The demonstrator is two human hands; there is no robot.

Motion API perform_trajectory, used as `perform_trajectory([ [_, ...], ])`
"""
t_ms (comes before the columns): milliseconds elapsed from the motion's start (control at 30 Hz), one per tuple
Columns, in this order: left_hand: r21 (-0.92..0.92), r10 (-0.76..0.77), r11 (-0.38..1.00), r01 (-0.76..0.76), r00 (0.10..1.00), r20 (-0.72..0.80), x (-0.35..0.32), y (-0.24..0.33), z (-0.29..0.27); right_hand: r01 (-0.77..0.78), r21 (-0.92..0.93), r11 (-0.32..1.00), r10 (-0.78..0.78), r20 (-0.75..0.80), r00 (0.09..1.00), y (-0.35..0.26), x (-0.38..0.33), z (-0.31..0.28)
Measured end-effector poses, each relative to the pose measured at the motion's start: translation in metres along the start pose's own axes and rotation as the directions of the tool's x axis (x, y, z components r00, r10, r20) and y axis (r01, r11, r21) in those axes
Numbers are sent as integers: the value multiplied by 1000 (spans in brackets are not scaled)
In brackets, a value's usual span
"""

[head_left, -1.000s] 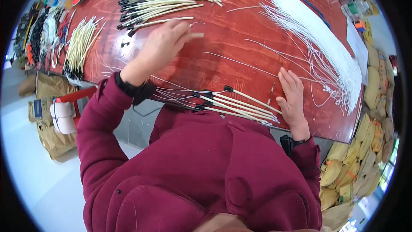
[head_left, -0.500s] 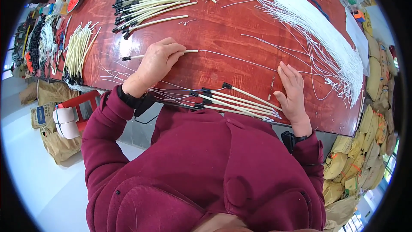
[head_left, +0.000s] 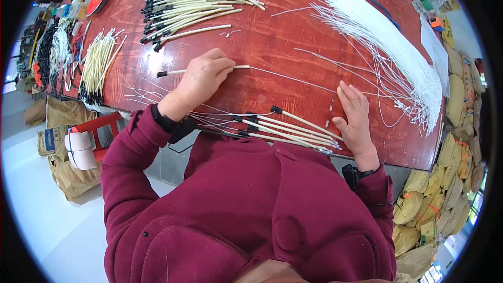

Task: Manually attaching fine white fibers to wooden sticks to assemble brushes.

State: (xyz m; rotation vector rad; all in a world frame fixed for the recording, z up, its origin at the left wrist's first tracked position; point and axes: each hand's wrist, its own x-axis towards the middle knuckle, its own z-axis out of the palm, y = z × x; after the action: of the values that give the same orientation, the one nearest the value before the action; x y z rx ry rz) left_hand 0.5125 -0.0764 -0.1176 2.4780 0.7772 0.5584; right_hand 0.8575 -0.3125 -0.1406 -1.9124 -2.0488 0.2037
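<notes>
Between the fingertips of my left hand (head_left: pixel 205 76) is a thin pale yellow tube (head_left: pixel 242 66) with a black end piece (head_left: pixel 162 74) on its left side. A thin white cord (head_left: pixel 293 76) runs from the tube's right end toward my right hand (head_left: pixel 354 118). That hand lies on the table with fingers stretched out, its fingertips by the cord; whether they press on it I cannot tell. Close to the front edge, between my hands, lie several tubes (head_left: pixel 298 126) with black ends and white cords trailing left.
On the red-brown table (head_left: pixel 272 31) a large pile of black-ended tubes (head_left: pixel 204 0) lies at the back. A smaller tube bundle (head_left: pixel 99 60) is at the left, near a red dish (head_left: pixel 95 0). A thick bundle of white cords (head_left: pixel 387 42) spreads at the right. Sacks (head_left: pixel 453 152) are stacked beyond.
My left hand has slid a little to the right along with the tube, toward my right hand. The right hand has stayed almost in place.
</notes>
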Motion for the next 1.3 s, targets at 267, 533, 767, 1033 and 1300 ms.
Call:
perform_trajectory([
  [267,241,302,881,-408,876,377,48,82,73,148,-102,984,-142,67,988,-55,25,13],
  [533,274,291,892,-359,921,259,33,72,39,27,36,999,-21,-162,987,-31,23,5],
  [767,202,-164,970,137,978,126,17,2,-1,151,73,986,-138,-162,977,-46,78,15],
  [1033,-296,-204,915,273,948,245,19,17,13,181,39,983,-171,-184,968,-39,85,22],
  [1300,-273,-433,782,560,804,407,11,20,-20,166,55,985,-151,-213,965,-28,60,8],
])
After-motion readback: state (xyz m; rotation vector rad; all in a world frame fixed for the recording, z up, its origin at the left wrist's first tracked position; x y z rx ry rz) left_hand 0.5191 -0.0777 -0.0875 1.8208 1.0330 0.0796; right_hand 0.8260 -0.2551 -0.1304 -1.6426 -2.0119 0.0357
